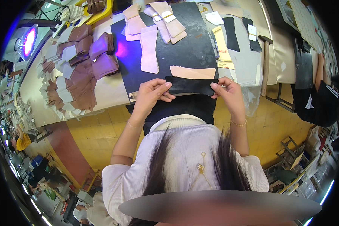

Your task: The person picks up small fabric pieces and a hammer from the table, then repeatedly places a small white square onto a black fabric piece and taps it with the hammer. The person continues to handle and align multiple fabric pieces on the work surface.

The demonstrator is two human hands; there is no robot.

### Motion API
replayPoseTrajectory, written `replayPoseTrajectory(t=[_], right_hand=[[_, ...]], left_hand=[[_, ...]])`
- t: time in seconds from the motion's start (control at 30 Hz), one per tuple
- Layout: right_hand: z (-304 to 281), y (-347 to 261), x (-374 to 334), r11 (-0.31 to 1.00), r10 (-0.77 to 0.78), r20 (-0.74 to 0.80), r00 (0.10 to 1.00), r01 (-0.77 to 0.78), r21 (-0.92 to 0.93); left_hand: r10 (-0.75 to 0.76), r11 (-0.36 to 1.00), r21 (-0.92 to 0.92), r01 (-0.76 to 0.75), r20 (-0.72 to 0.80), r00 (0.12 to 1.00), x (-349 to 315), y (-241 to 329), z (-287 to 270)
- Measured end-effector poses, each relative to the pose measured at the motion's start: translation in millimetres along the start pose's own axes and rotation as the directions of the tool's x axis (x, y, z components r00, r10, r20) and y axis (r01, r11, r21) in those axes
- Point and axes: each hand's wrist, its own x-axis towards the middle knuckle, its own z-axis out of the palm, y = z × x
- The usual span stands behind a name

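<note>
A black, waisted leather piece (192, 86) is stretched level between my two hands, just in front of the table edge. My left hand (153, 92) pinches its left end between thumb and fingers. At the opposite end, my right hand (229, 92) grips it the same way. Right behind it lies a pale beige leather piece (194, 72), its lower part covered by the black one. Farther back on the dark work board (180, 52) rests a single light pink piece (150, 49) of similar shape, close to bundled pink pieces (168, 19) held with bands.
Brown leather stacks (103, 56) and fanned brown-and-white pieces (77, 84) cover the table's left. To the right lie a yellow template (222, 45), black pieces (231, 34) and a long-handled hammer (266, 56). A lit lamp (29, 42) stands far left. Another person (316, 100) is at the right.
</note>
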Motion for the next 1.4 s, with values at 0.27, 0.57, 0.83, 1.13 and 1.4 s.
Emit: replayPoseTrajectory(t=[0.27,0.57,0.83,1.13,1.4], right_hand=[[-6,10,22,0.992,0.012,-0.133,0.991,-0.028,-0.124],[-6,14,30,0.982,0.004,-0.151,0.989,-0.032,-0.185],[-3,8,32,0.977,0.034,-0.175,0.984,-0.07,-0.202],[-3,8,34,0.969,0.031,-0.179,0.983,-0.074,-0.237],[-4,10,36,0.976,0.035,-0.174,0.984,-0.071,-0.207]], left_hand=[[0.016,0.97,0.243,-0.009,-0.029,0.999,31,3,9],[0.005,0.942,0.334,0.022,-0.082,0.997,37,3,14],[-0.005,0.938,0.346,0.038,-0.095,0.995,37,5,16],[0.005,0.938,0.346,0.028,-0.096,0.995,37,5,17],[0.005,0.927,0.373,0.043,-0.127,0.992,36,7,21]])
